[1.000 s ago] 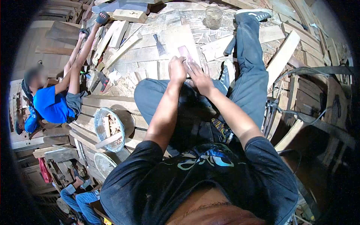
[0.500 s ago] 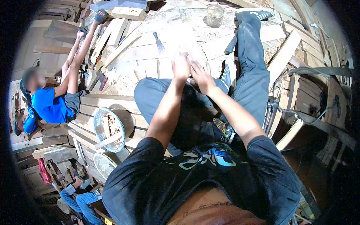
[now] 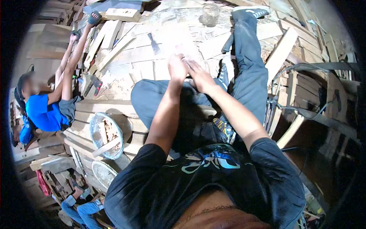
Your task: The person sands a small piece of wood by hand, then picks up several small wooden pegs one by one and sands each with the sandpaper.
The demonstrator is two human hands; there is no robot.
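My left hand [image 3: 177, 68] and my right hand [image 3: 202, 78] are close together in front of my lap, over the brightly lit floor. Left fingers are curled inward; the right fingers reach across beside them. Between and beyond the fingertips there is something pale, washed out by glare, so its kind is hidden. Just past the hands, a flat, dark-handled tool like a brush or scraper [image 3: 154, 43] lies on the boards. My bent leg [image 3: 148, 99] is left of the hands, and my other leg [image 3: 249, 76] stretches forward on the right.
A bucket [image 3: 106, 135] with wood scraps stands at my left, with a second bucket [image 3: 105, 173] nearer. A glass jar [image 3: 210, 15] is ahead. A person in a blue shirt [image 3: 45, 112] sits far left; another person's jeans [image 3: 82, 210] show below. Cables [image 3: 305, 68] hang right.
The whole view has shifted slightly, so the surroundings sit further left. My hands remain together, with the right fingers a little closer to the left hand.
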